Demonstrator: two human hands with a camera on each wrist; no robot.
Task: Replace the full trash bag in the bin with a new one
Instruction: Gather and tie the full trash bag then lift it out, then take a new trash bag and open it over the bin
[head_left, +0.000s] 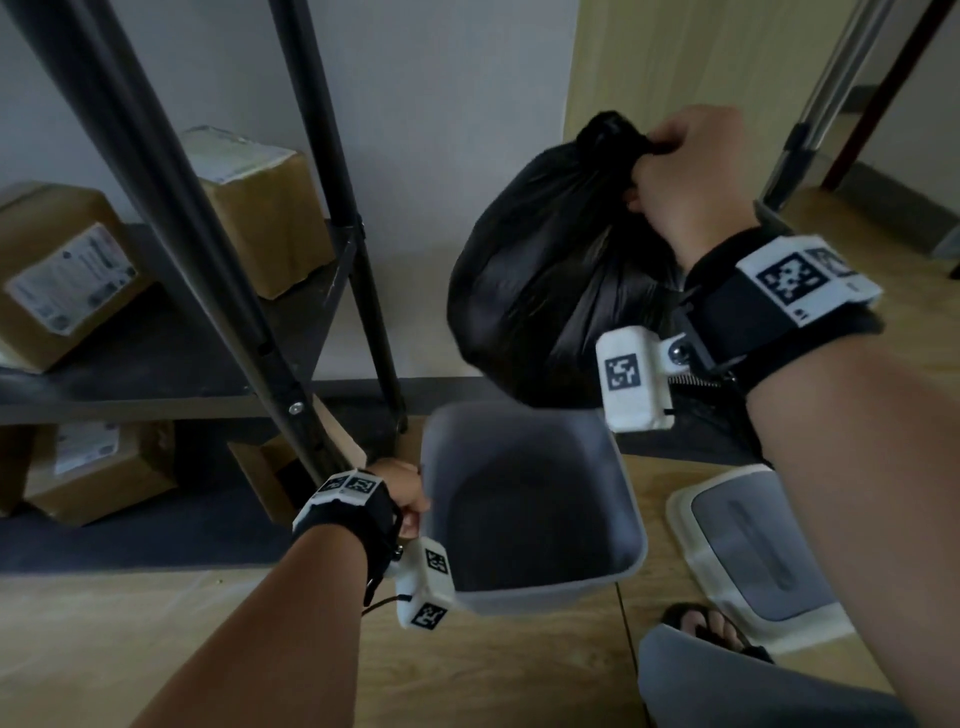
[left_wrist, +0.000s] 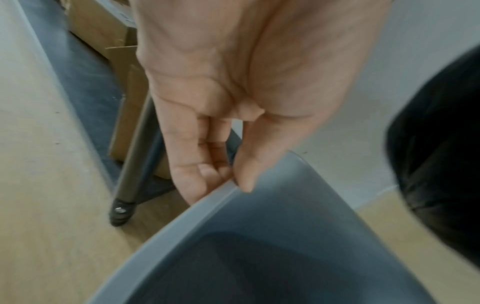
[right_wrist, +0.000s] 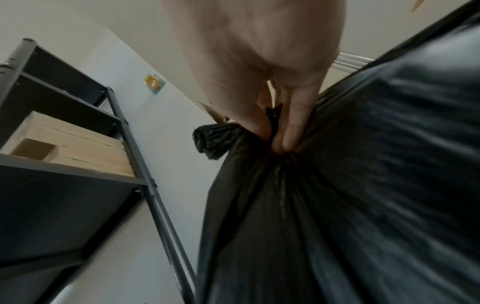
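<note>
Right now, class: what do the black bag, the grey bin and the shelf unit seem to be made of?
Black bag: thin glossy plastic film, judging by its gathered creases and sheen.
Grey bin: probably moulded plastic, matte, with a smooth rolled rim.
Shelf unit: likely dark painted metal; round posts with a visible bolt.

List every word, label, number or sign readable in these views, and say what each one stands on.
No text can be read.
Shipping labels on the cardboard boxes on the shelf: print too small and blurred.
Square black-and-white coded markers on the wrist bands: patterns, not words.
Yellow sticker on the wall: blurred, no legible text.
Black trash bag, grey bin and bin lid: no print visible.
</note>
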